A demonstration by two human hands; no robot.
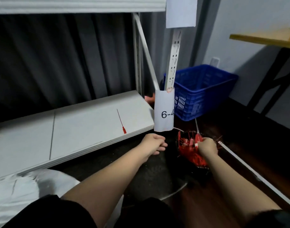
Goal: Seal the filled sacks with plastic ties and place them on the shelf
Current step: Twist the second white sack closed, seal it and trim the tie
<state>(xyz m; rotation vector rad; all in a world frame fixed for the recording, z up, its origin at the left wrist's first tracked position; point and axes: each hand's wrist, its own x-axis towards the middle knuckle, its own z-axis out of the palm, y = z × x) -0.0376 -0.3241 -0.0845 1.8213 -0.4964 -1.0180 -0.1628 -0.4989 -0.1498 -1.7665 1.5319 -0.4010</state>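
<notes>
1. Where the right hand (207, 145) reaches into the heap of red plastic ties (192, 148), its fingers are buried among them, so I cannot tell whether it has pinched one or only touches the heap; the ties there are too tangled to count.
2. Just left of that heap, the left hand (155, 143) hangs with loosely curled fingers, and nothing shows in its grasp.
3. One single red tie (121, 121) lies alone on the white shelf (72, 125), up and to the left of the heap, well apart from both hands.
4. One white sack (22, 191) shows far to the lower left of the heap, cut off by the picture's edge, blurred, and partly covered by the left arm and a dark sleeve; whether its mouth is tied cannot be made out.
5. One paper label (164, 111) reading "6-4" is wrapped on the shelf post directly above the heap; its last character runs round the post's edge.
6. One blue crate (201, 91) stands behind and to the upper right of the heap, and what it holds is hidden.
7. One wooden table (262, 38) is cut off at the frame's edge, far up and right of the heap.
</notes>
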